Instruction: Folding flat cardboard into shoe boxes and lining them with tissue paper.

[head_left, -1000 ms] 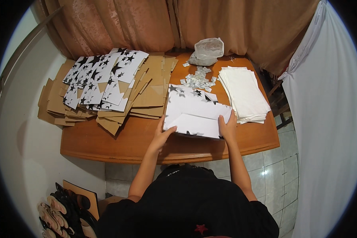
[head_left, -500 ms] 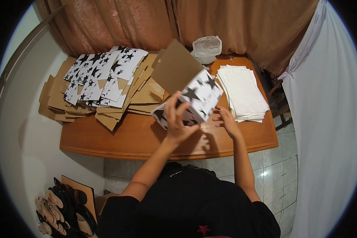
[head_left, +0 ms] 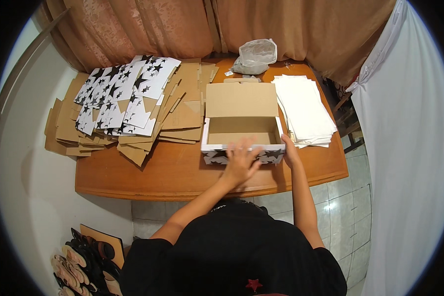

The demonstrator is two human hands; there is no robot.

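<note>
An open cardboard box (head_left: 241,132) stands upright on the wooden table in front of me, its brown inside bare and its lid flap (head_left: 241,100) raised at the back. Black stars on white cover its outside. My left hand (head_left: 240,162) lies across the front wall, fingers spread over the top edge and slightly blurred. At the front right corner, my right hand (head_left: 291,152) rests along the box's side with fingers extended; some of them are partly hidden.
Flattened star-printed boxes (head_left: 126,93) are piled at the left of the table (head_left: 133,180). A stack of white paper sheets (head_left: 306,111) lies to the right. Behind the box stands a translucent plastic bag (head_left: 257,54). Shoes (head_left: 74,264) sit on the floor at lower left.
The box was tilted in the air in my left hand; now it stands level on the table with its opening upward. My right hand has come against its right side.
</note>
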